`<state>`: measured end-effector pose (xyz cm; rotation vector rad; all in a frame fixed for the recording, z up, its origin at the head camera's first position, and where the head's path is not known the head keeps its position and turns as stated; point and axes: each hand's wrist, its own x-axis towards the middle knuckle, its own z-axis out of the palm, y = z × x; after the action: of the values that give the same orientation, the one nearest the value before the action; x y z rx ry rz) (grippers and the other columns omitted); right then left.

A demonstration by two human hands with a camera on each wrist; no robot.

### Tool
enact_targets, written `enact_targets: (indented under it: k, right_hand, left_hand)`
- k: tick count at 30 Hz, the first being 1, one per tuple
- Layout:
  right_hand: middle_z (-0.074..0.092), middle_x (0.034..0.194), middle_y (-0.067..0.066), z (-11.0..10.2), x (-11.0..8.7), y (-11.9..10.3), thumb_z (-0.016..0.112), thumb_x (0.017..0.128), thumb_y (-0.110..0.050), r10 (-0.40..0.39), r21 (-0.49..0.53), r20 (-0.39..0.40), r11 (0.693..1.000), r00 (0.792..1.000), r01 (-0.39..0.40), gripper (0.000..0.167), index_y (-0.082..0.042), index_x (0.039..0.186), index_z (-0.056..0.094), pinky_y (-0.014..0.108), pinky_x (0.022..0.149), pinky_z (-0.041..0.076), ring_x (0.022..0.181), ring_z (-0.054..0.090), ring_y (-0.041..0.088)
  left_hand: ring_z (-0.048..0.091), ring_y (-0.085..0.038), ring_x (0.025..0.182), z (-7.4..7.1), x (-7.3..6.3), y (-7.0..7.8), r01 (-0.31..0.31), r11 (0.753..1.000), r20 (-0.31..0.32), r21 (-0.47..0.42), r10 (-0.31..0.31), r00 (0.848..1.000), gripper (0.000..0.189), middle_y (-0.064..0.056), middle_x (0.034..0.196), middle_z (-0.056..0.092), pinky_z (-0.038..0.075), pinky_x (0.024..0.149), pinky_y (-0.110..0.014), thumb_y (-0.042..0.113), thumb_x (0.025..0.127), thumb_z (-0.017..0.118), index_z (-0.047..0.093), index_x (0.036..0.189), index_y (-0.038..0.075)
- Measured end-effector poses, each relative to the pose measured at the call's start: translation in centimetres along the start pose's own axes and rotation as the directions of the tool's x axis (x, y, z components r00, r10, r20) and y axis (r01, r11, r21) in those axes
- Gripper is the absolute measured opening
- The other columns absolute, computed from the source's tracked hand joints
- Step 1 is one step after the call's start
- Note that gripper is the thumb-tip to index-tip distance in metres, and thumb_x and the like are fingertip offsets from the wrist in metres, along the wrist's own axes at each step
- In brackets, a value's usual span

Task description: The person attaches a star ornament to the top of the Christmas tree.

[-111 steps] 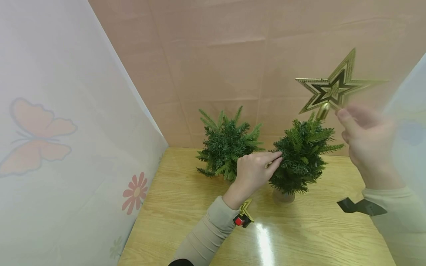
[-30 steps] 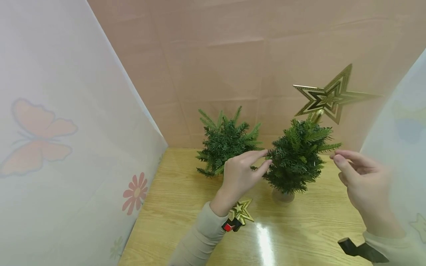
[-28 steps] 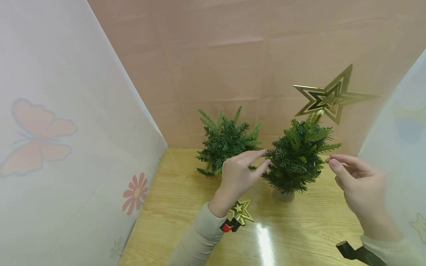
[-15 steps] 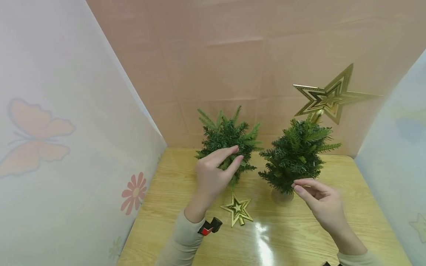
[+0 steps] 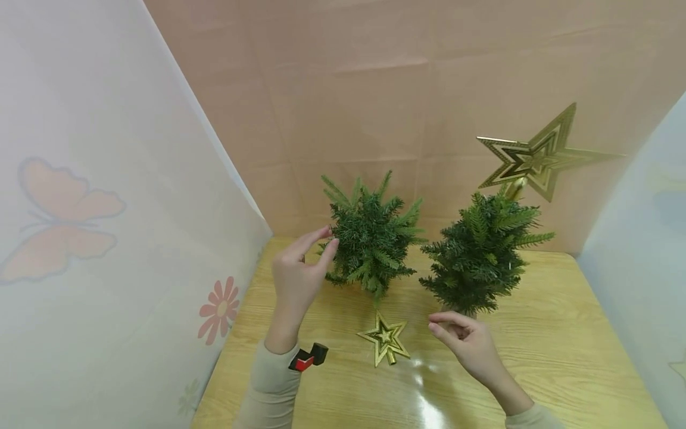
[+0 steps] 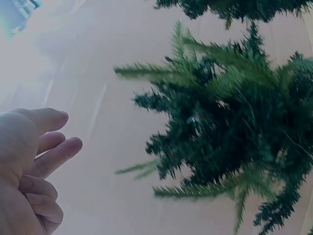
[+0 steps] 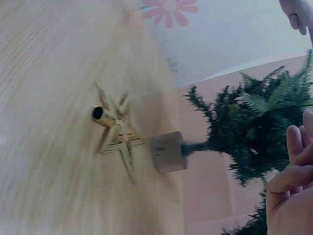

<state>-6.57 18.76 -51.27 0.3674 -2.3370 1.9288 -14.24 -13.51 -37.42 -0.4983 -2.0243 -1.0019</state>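
In the head view my left hand (image 5: 297,277) is at the left side of the left small Christmas tree (image 5: 370,238), thumb and forefinger apart. The left wrist view shows a gap between that hand (image 6: 29,166) and the tree branches (image 6: 230,122). My right hand (image 5: 471,351) hovers in front of the right Christmas tree (image 5: 479,250), fingers loosely bent and holding nothing. A large gold star tree topper (image 5: 541,156) stands tilted on the right tree's top. A smaller gold star topper (image 5: 384,337) lies on the table between the hands, its hollow socket (image 7: 98,113) visible in the right wrist view.
The wooden table (image 5: 557,333) carries both trees near its back edge. A pinkish-tan backdrop (image 5: 343,107) hangs behind. A white cloth with a butterfly and flowers (image 5: 134,208) borders the left side; another pale cloth (image 5: 648,250) borders the right. The left tree has a round base (image 7: 169,152).
My right hand, earlier on the large star, has let it go and moved down and left. My left hand has left the right tree and moved left past the other tree's front.
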Motion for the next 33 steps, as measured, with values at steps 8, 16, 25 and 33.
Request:
enact_targets:
  k: [8,16,25,33]
  right_hand:
    - [0.045,0.056,-0.006,1.8,0.2,2.5,0.08,0.093,-0.011,0.108,-0.037,0.002,0.993,0.994,-0.108,0.017,-0.009,0.11,0.079,0.025,0.039,0.032,0.045,0.031,0.001]
    - [0.073,0.096,0.001,3.3,0.0,4.9,0.082,0.092,-0.018,0.21,-0.085,0.019,0.974,0.977,-0.208,0.023,-0.009,0.114,0.079,0.021,0.038,0.03,0.044,0.032,0.001]
    - [0.074,0.111,0.003,4.6,-0.8,6.9,0.083,0.09,-0.023,0.323,-0.148,0.03,0.938,0.946,-0.315,0.035,-0.006,0.12,0.076,0.019,0.04,0.031,0.045,0.035,0.004]
    - [0.073,0.111,0.003,5.0,-1.1,8.6,0.081,0.092,-0.015,0.352,-0.166,0.034,0.925,0.935,-0.342,0.032,-0.006,0.121,0.075,0.019,0.04,0.03,0.044,0.034,0.004]
  left_hand:
    - [0.076,-0.021,0.098,0.1,-0.6,-3.1,0.027,0.997,0.015,0.069,-0.028,1.0,0.027,-0.003,0.108,0.079,0.053,0.061,-0.028,0.022,0.093,0.082,0.081,0.115,0.007]
    - [0.07,-0.02,0.067,1.2,-1.2,-5.8,0.08,0.995,0.091,0.061,-0.085,0.992,0.032,-0.003,0.111,0.078,0.027,0.046,-0.024,0.026,0.094,0.082,0.079,0.119,0.007]
    - [0.064,-0.013,0.06,2.2,-1.1,-7.3,0.144,0.988,0.235,0.063,-0.155,0.959,0.039,-0.003,0.12,0.076,0.047,0.052,-0.03,0.035,0.094,0.08,0.078,0.124,0.01]
    - [0.068,-0.024,0.119,2.6,-0.9,-7.2,0.177,0.981,0.302,0.082,-0.194,0.934,0.054,-0.006,0.129,0.072,0.055,0.096,-0.046,0.045,0.09,0.082,0.073,0.134,0.014]
